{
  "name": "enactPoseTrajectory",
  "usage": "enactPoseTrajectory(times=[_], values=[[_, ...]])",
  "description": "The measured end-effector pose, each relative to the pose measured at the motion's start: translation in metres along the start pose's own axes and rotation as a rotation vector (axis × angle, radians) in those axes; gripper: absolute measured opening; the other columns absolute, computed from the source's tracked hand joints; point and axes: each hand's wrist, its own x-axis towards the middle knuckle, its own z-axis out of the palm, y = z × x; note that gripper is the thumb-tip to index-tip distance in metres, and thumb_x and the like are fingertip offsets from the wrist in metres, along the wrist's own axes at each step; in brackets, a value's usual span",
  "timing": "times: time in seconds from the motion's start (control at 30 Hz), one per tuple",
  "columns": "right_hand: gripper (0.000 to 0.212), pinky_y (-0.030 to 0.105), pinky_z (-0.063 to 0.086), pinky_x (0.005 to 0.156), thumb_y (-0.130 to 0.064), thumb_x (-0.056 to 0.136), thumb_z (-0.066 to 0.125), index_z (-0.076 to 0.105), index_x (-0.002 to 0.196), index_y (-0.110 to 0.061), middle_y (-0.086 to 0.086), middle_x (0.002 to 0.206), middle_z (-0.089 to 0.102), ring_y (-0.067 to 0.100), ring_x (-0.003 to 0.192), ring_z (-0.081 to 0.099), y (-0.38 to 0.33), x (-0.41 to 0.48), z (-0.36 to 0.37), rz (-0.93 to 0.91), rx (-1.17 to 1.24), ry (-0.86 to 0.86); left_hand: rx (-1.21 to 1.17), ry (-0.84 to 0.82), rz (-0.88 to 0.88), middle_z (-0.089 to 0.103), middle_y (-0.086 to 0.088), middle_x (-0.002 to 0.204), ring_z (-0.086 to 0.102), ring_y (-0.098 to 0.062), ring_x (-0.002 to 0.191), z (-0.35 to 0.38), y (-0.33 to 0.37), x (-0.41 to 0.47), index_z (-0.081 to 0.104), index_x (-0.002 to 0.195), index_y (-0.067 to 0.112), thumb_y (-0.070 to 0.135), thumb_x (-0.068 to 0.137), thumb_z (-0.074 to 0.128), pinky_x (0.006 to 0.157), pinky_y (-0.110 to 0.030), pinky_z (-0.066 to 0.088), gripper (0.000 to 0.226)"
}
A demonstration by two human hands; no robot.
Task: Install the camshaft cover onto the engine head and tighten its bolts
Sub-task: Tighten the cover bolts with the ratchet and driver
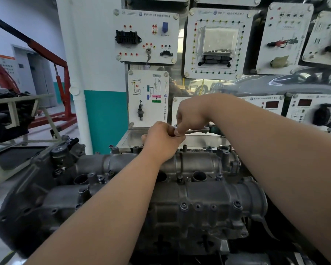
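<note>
While both my hands meet at the far edge of the camshaft cover point(199, 197), they close on a ratchet point(197, 131).
My left hand point(161, 139) curls round the ratchet's head from below. My right hand point(191, 115) pinches it from above, forefinger pressing down. The cover lies beneath my forearms, bolts point(183, 206) along its near edge, training boards point(147, 37) behind it.

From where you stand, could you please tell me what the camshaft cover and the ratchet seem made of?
The camshaft cover looks like cast aluminium: dull grey, matte, stained, with moulded ribs. The ratchet is likely chromed steel, bright and reflective; its green grip looks like plastic or rubber.
</note>
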Motion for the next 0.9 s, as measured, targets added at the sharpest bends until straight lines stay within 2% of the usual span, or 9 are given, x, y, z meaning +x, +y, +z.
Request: enactPoseTrajectory(times=[0.17, 0.27, 0.37, 0.5, 0.57, 0.67, 0.77, 0.83, 0.9], values=[[0.044, 0.023, 0.04, 0.048, -0.047, 0.089, 0.055, 0.062, 0.065, -0.012, -0.004, 0.042, 0.06, 0.013, 0.041, 0.06, -0.007, -0.001, 0.007, 0.089, 0.148, -0.019, 0.015, -0.016, 0.03, 0.052, -0.002, 0.062, 0.052, -0.023, 0.064, 0.0, -0.002, 0.002, 0.051, 0.056, 0.016, 0.039, 0.079, 0.067, 0.064, -0.035, 0.038, 0.036], [0.044, 0.024, 0.042, 0.049, -0.041, 0.093, 0.044, 0.062, 0.069, -0.008, 0.003, 0.051, 0.064, 0.017, 0.037, 0.058, -0.017, 0.003, 0.008, 0.117, 0.14, -0.016, 0.021, -0.053, 0.037, 0.064, -0.005, 0.075, 0.063, -0.026, 0.077, -0.002, -0.003, 0.005, 0.064, 0.073, 0.013, 0.042, 0.077, 0.071, 0.072, -0.038, 0.047, 0.029], [0.042, 0.02, 0.04, 0.041, -0.041, 0.092, 0.051, 0.064, 0.069, -0.008, -0.001, 0.043, 0.061, 0.012, 0.036, 0.058, -0.016, 0.003, 0.004, 0.084, 0.122, -0.037, 0.003, -0.041, 0.011, 0.062, -0.003, 0.065, 0.059, -0.026, 0.071, -0.002, -0.002, 0.004, 0.063, 0.069, 0.013, 0.033, 0.078, 0.071, 0.071, -0.039, 0.046, 0.023], [0.033, 0.026, 0.043, 0.057, -0.045, 0.084, 0.066, 0.069, 0.077, -0.013, -0.003, 0.065, 0.069, 0.017, 0.072, 0.067, -0.005, 0.006, 0.003, -0.021, -0.001, 0.015, 0.074, -0.005, 0.006, 0.053, 0.004, 0.056, 0.053, -0.022, 0.067, 0.003, 0.001, 0.002, 0.052, 0.055, 0.019, 0.037, 0.077, 0.068, 0.068, -0.036, 0.041, 0.034], [0.038, 0.028, 0.042, 0.057, -0.049, 0.08, 0.069, 0.067, 0.071, -0.012, -0.001, 0.064, 0.063, 0.019, 0.065, 0.06, -0.001, 0.009, 0.006, -0.029, -0.012, 0.086, 0.139, 0.023, 0.012, 0.05, 0.005, 0.056, 0.051, -0.023, 0.069, 0.004, 0.002, 0.003, 0.046, 0.054, 0.019, 0.042, 0.079, 0.066, 0.067, -0.033, 0.036, 0.039], [0.049, 0.026, 0.036, 0.049, -0.054, 0.079, 0.065, 0.056, 0.054, -0.013, -0.003, 0.042, 0.054, 0.014, 0.042, 0.051, 0.001, 0.003, 0.01, 0.02, 0.064, 0.142, 0.158, 0.053, 0.035, 0.05, 0.003, 0.06, 0.05, -0.024, 0.071, 0.002, 0.003, 0.0, 0.047, 0.055, 0.02, 0.042, 0.079, 0.065, 0.065, -0.032, 0.035, 0.037], [0.048, 0.025, 0.036, 0.048, -0.05, 0.087, 0.052, 0.063, 0.063, -0.01, -0.001, 0.042, 0.061, 0.009, 0.028, 0.051, -0.008, -0.002, 0.012, 0.08, 0.136, 0.088, 0.177, 0.107, 0.08, 0.049, 0.001, 0.077, 0.046, -0.024, 0.084, -0.002, 0.002, -0.003, 0.05, 0.064, 0.02, 0.029, 0.081, 0.058, 0.071, -0.036, 0.04, 0.021], [0.048, 0.027, 0.033, 0.049, -0.046, 0.095, 0.043, 0.062, 0.07, -0.01, 0.001, 0.056, 0.064, 0.012, 0.035, 0.054, -0.017, -0.004, 0.01, 0.081, 0.096, 0.065, 0.196, 0.096, 0.055, 0.05, -0.001, 0.092, 0.047, -0.027, 0.094, -0.005, 0.002, -0.001, 0.058, 0.081, 0.013, 0.024, 0.085, 0.057, 0.079, -0.04, 0.042, 0.012], [0.047, 0.028, 0.03, 0.051, -0.043, 0.099, 0.037, 0.058, 0.07, -0.013, 0.003, 0.071, 0.059, 0.014, 0.048, 0.052, -0.023, -0.006, 0.008, 0.081, 0.043, 0.055, 0.184, 0.046, -0.002, 0.052, -0.004, 0.097, 0.049, -0.026, 0.095, -0.008, 0.004, -0.001, 0.059, 0.087, 0.011, 0.037, 0.078, 0.067, 0.083, -0.039, 0.044, 0.028]])
